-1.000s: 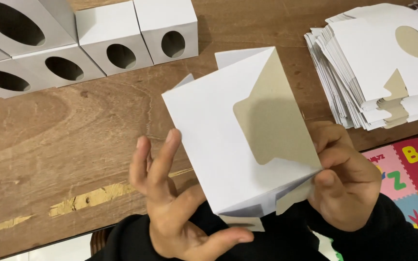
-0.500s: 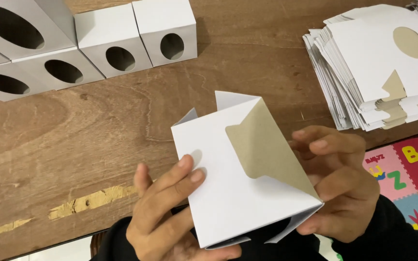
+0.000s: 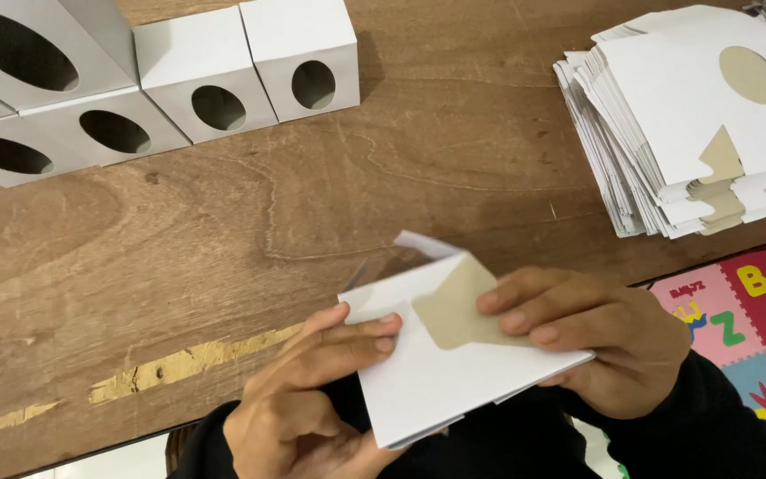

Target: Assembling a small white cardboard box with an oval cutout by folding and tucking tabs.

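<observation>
A white cardboard box blank (image 3: 441, 372), partly folded, with a brown inner flap showing, lies tilted low over the table's front edge. My left hand (image 3: 312, 399) grips its left side, fingers laid on the white face. My right hand (image 3: 591, 341) holds the right side, fingers pressing down on the brown flap. Both sleeves are black.
Several assembled white boxes with oval holes (image 3: 206, 80) stand in a row at the back left. A stack of flat white blanks (image 3: 702, 133) lies at the back right. The wooden table (image 3: 223, 239) has a chipped strip near its front edge. A colourful foam mat (image 3: 755, 310) covers the floor at right.
The blank has come down from upright to a flatter, lower tilt. My right fingers have moved onto the brown flap and my left fingers have closed on the white face.
</observation>
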